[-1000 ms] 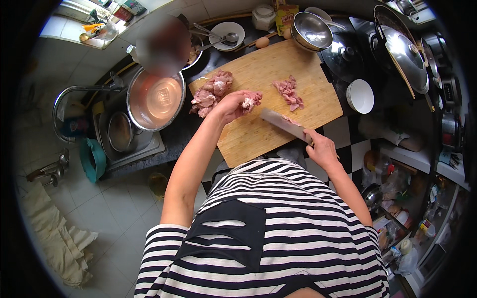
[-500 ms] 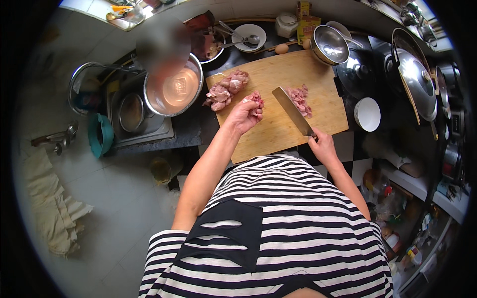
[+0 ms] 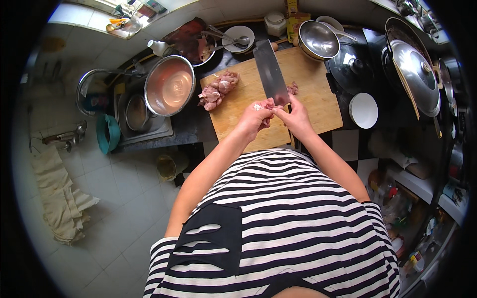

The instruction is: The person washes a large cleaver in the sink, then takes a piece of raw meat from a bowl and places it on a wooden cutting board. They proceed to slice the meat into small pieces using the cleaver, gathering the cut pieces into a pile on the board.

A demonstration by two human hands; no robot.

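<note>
A wooden cutting board (image 3: 315, 74) lies in front of me. My left hand (image 3: 254, 120) is closed around raw meat (image 3: 268, 105), held above the board's near part. My right hand (image 3: 298, 119) grips a cleaver (image 3: 271, 72) whose broad blade points away from me, tilted slightly left. The fingertips of both hands meet at the meat near the blade's base. A pile of raw meat chunks (image 3: 218, 90) sits at the board's left. Small cut meat pieces (image 3: 293, 88) show right of the blade, the others hidden behind blade and hand.
Left of the board a large metal bowl (image 3: 158, 102) stands by the sink (image 3: 166, 130), with a teal basin (image 3: 104, 134) beyond. A metal pan (image 3: 319, 39) overlaps the board's far right corner. A white bowl (image 3: 363, 110) and a lidded wok (image 3: 415, 74) stand to the right.
My right hand has lifted the cleaver from beside the cut pieces and swung it left and upward. Both hands have come together, the left moving right with its meat. My view has shifted slightly.
</note>
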